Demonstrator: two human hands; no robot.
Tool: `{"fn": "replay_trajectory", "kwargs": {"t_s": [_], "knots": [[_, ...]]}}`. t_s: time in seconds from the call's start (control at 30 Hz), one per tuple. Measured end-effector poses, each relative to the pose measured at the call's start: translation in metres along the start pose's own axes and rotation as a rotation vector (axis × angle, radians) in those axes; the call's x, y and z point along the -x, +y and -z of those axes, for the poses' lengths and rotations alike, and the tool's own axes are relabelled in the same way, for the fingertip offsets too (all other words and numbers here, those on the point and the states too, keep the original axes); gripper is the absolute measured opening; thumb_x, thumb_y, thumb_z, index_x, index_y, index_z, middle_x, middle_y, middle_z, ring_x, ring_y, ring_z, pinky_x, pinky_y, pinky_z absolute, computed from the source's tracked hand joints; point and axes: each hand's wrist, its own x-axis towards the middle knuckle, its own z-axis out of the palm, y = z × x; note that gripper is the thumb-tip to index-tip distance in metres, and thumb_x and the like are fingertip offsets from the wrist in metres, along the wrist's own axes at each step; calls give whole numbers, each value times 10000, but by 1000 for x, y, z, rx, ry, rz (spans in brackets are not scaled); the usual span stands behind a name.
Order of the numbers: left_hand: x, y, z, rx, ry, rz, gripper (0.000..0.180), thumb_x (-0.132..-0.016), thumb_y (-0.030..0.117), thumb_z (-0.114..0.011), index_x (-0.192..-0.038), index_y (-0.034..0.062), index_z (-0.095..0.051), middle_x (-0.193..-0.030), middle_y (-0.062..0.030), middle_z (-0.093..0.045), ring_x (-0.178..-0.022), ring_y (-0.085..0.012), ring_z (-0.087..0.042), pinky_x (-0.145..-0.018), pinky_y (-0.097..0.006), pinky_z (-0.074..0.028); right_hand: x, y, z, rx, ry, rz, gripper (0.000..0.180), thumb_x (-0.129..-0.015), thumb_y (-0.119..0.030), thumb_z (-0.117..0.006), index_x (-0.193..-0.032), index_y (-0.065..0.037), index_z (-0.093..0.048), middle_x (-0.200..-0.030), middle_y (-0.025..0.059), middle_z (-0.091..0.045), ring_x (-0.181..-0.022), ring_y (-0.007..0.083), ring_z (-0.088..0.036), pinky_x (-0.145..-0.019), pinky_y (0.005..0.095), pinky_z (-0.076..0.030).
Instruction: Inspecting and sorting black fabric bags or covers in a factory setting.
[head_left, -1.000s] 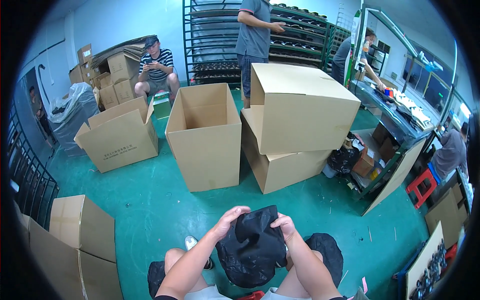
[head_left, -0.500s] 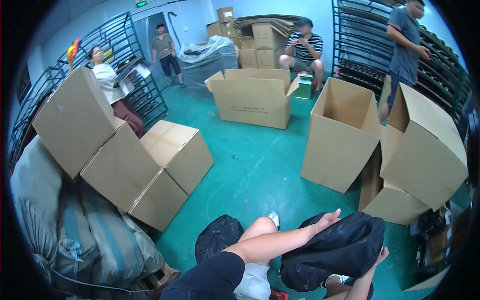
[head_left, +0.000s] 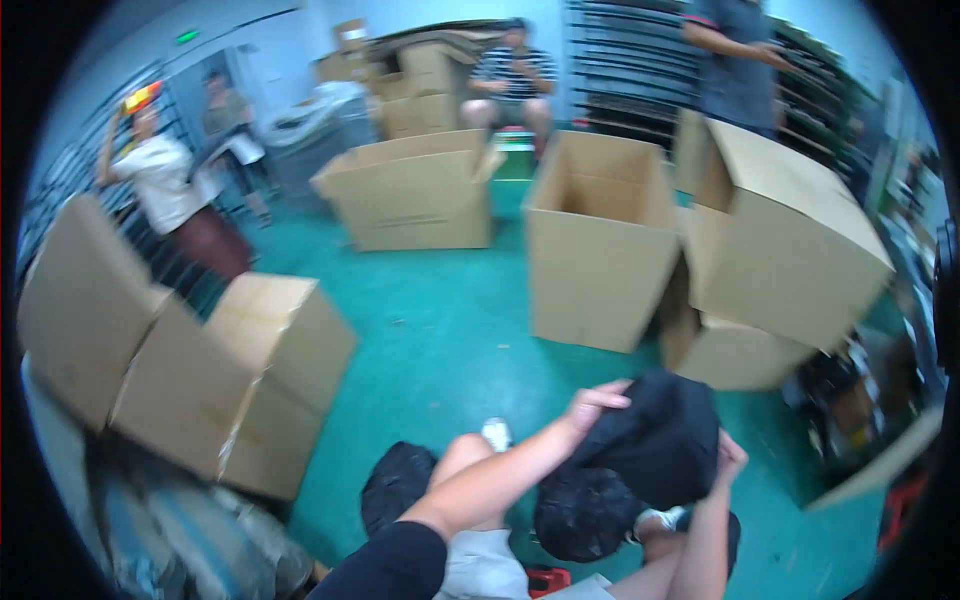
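In front of my right knee, both hands hold a black fabric piece (head_left: 655, 440), baggy and shaped like a bag or cover. My left hand (head_left: 598, 402) grips its upper left edge, the fingers pressed along the cloth. At its right side is my right hand (head_left: 733, 455), fingers curled round the edge. Just below hangs or lies a rounded, wrinkled black bundle (head_left: 585, 515); whether it joins the held piece I cannot tell. Another crumpled black bundle (head_left: 397, 490) is beside my left leg.
Open cardboard boxes stand ahead (head_left: 425, 205) and to the right (head_left: 600, 270), with a tilted box (head_left: 800, 240) beyond. Stacked boxes (head_left: 180, 380) and woven sacks (head_left: 190, 540) line the left. Three people are at the back and one (head_left: 735, 60) at the right racks. A red stool (head_left: 548, 580) shows below.
The view has turned rightward, so the room appears shifted left. My hands have raised the black fabric piece, which now looks narrower and more upright. The person at the left has an arm raised.
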Motion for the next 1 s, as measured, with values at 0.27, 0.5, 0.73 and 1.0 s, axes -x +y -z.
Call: {"fn": "replay_trajectory", "kwargs": {"t_s": [0.27, 0.5, 0.73, 1.0], "knots": [[10, 25, 31, 112, 106, -68, 491, -840, 109, -562, -1298, -53, -490, -1193, -208, -625, -1038, -301, -650, -966, -382, -499, 0, 62, 18, -629, -217, -163, 825, -777, -462, -696, -1319, 108, -446, -1305, 256, -537, -1161, 370, -566, -1050, 487, -409], [15, 31, 27, 259, 76, 83, 364, -890, 134, -540, -1174, -89, -585, -1109, -245, -657, -952, -331, -682, -901, -449, -539, 34, -41, -116, -972, -429, -326, 689, -750, -236, -650, -1335, 67, -449, -1268, 247, -574, -1117, 397, -589, -1014, 515, -436], [30, 31, 16, 208, 157, 397, 398, -873, 174, -604, -1193, -62, -585, -1132, -220, -658, -998, -331, -668, -922, -451, -523, 36, -61, -128, -626, -295, -267, 640, -741, -151, -581, -1326, 75, -452, -1262, 238, -580, -1097, 392, -600, -1011, 492, -445], [39, 38, 51, 112, -181, -143, 535, -677, 174, -676, -1157, -21, -543, -1139, -186, -632, -994, -317, -640, -922, -439, -501, 42, -82, -147, -636, -82, -286, 535, -818, -179, -528, -1297, 56, -492, -1242, 228, -597, -1094, 386, -607, -1008, 484, -450]]}}
